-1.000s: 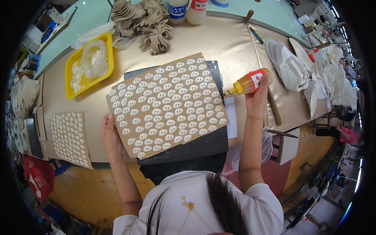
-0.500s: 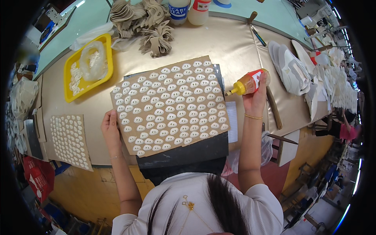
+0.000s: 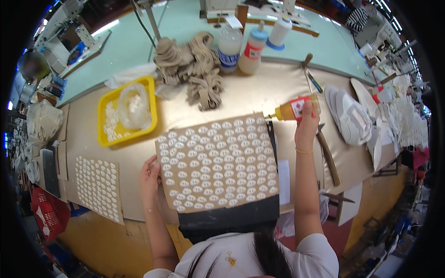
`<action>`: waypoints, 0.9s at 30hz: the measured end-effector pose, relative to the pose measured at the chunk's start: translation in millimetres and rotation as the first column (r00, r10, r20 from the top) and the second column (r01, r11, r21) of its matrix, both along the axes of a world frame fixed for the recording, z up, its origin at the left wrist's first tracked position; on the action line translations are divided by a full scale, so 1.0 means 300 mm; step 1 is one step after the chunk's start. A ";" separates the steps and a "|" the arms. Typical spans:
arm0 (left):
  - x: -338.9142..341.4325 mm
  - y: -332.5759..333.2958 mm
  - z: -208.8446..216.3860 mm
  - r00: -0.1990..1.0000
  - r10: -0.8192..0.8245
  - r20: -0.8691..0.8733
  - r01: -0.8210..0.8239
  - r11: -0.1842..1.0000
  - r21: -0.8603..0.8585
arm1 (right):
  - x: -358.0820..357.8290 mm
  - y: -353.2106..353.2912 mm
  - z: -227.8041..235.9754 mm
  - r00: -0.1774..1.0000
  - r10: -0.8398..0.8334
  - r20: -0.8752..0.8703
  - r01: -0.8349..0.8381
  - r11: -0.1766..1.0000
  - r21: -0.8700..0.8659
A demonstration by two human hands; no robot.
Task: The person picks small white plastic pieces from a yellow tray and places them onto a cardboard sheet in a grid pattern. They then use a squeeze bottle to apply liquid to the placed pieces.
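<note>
A brown cardboard sheet (image 3: 180, 172) carries rows of small white oval pieces, each with tiny dark holes. My left hand (image 3: 149, 178) grips its left edge, fingers bent around the border. In my right hand (image 3: 307, 127) is a squeeze bottle (image 3: 299, 108) with a yellow nozzle, a red-and-white label and amber contents. The bottle lies nearly level, its tip pointing left at the sheet's far right corner. Whether the tip touches the sheet, I cannot tell. Beneath the sheet a black board (image 3: 232, 220) sticks out on the near side.
A yellow tray (image 3: 103, 125) with a plastic bag and loose white pieces stands left of beige fabric bundles (image 3: 204, 65). Two bottles (image 3: 229, 48) are behind. A second cardboard sheet (image 3: 119, 194) lies left. Rightward are a hammer (image 3: 329, 157) and white shoe parts (image 3: 350, 113).
The view has tilted, so the table sits lower in it. My right hand has brought the bottle's tip from beside the sheet's right edge to its far right corner. My left hand stays put.
</note>
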State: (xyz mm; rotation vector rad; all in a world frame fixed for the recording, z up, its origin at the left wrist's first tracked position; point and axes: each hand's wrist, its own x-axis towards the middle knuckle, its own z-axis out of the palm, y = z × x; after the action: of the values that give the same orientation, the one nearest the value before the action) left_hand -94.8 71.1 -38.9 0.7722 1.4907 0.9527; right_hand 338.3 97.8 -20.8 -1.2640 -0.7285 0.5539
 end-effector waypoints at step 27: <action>-0.052 0.068 -0.012 0.975 -0.204 0.091 0.212 0.973 -0.087 | -0.061 0.090 0.074 0.958 0.096 0.270 -0.064 0.990 -0.126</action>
State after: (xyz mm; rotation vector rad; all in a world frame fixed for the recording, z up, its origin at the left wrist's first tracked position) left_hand -110.3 91.5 -42.6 0.7935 1.3456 0.7401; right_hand 319.9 124.7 1.5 -1.4427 -0.9957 0.4965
